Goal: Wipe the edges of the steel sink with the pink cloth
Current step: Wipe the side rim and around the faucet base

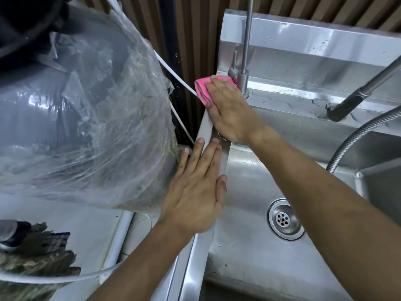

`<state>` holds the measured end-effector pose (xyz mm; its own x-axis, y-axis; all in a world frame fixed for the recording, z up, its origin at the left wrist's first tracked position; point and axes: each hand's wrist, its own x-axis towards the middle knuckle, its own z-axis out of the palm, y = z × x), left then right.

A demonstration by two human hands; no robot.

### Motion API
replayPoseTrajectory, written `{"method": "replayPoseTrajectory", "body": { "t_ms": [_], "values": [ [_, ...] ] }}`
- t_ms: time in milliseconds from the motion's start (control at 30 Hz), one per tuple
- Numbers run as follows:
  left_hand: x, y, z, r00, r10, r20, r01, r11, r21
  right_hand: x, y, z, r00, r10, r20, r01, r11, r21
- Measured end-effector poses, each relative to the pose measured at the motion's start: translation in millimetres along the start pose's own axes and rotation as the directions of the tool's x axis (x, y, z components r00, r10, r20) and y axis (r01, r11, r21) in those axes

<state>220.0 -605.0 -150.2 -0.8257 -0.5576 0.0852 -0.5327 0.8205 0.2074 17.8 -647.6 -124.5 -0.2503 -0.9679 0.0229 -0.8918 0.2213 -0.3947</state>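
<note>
We find no legible text, label, brand or number anywhere in view. A faint stamped mark on the steel sink (249,164) wall, just below the right hand (230,111) wrist, is too blurred for us to read. Nothing else carries markings.

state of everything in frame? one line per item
pink cloth: folded, pressed flat on the sink's back-left corner
right hand: flat on cloth
left hand: flat, empty, on left rim
steel sink: wet, basin holds nothing
drain: unplugged
plastic bag: full
</note>
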Motion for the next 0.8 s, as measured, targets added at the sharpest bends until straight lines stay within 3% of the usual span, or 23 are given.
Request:
{"method": "replayPoseTrajectory", "body": {
  "t_ms": [133, 333, 533, 667, 800],
  "values": [
    [-1, 0, 0, 1.000, 0.001, 0.000, -0.001, 1.000, 0.006, -46, 8, -1, 0.998, -0.049, 0.031, 0.046, 0.995, 0.089],
    [0, 0, 0, 1.000, -0.017, -0.003, 0.017, 1.000, 0.010, -18, 23, -8, 0.983, -0.163, 0.088, 0.168, 0.985, -0.048],
    [-2, 1, -1, 0.999, -0.038, 0.015, 0.039, 0.999, -0.019, -42, 27, 0, 0.975, -0.221, 0.037, 0.219, 0.975, 0.036],
    [-3, 1, -2, 0.999, -0.039, 0.027, 0.039, 0.999, 0.012, -44, 42, -7, 0.944, -0.318, 0.090, 0.322, 0.946, -0.035],
    [-2, 3, -4, 0.999, -0.049, 0.010, 0.049, 0.999, 0.022, 2, 24, -6, 0.972, -0.233, 0.028, 0.233, 0.972, -0.015]
  ]
}}
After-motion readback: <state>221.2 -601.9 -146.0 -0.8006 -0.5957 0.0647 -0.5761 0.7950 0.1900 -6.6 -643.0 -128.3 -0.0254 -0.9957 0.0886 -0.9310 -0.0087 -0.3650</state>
